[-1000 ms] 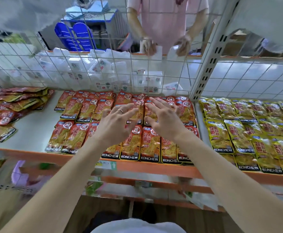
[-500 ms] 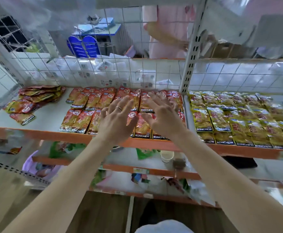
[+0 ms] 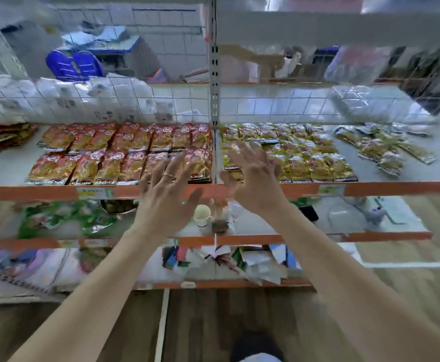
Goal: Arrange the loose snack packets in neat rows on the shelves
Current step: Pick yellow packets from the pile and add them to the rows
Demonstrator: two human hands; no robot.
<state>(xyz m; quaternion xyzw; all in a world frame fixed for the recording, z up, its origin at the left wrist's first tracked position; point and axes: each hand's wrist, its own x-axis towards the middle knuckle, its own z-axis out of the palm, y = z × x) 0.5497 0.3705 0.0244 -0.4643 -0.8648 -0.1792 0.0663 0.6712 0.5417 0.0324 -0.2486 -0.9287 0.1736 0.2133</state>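
Far left on the shelf [image 3: 31,192] lies a loose pile [image 3: 2,137], beside tidy red packets [image 3: 125,152]. The left hand [image 3: 166,199] and right hand [image 3: 255,184] hover spread, grip released, probably freed for reaching; then yellow rows [image 3: 297,158], and scattered packets [image 3: 386,150] unsorted far right.

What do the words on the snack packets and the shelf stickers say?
No text can be read for sure; the whole picture is blurred.
Red packets: white letters on a dark bottom band, too blurred to read.
Yellow packets: the same kind of band, too blurred to read.
Shelf stickers: print too small and blurred to read.
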